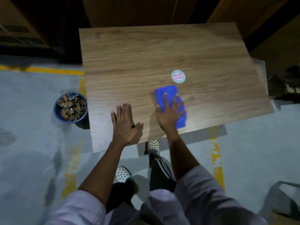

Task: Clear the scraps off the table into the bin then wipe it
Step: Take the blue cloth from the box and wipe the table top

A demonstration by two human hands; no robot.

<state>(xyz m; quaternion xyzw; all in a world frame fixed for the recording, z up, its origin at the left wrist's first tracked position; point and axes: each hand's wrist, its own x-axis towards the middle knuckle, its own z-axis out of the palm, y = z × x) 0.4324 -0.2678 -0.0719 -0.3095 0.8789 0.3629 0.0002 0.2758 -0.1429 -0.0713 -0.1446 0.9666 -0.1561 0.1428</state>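
A wooden table (146, 54) fills the middle of the head view. A folded blue cloth (168, 93) lies on it near the front edge, right of centre. My right hand (168, 113) presses flat on the cloth with fingers spread. My left hand (125, 123) rests flat on the bare tabletop near the front edge, fingers together, holding nothing. A blue bin (70, 109) full of brown scraps stands on the floor at the table's left side. No scraps show on the tabletop.
A round pale sticker (178, 76) sits on the table just beyond the cloth. The grey concrete floor (32, 143) has yellow painted lines. My feet in white perforated shoes stand below the table's front edge. Dark furniture stands behind the table.
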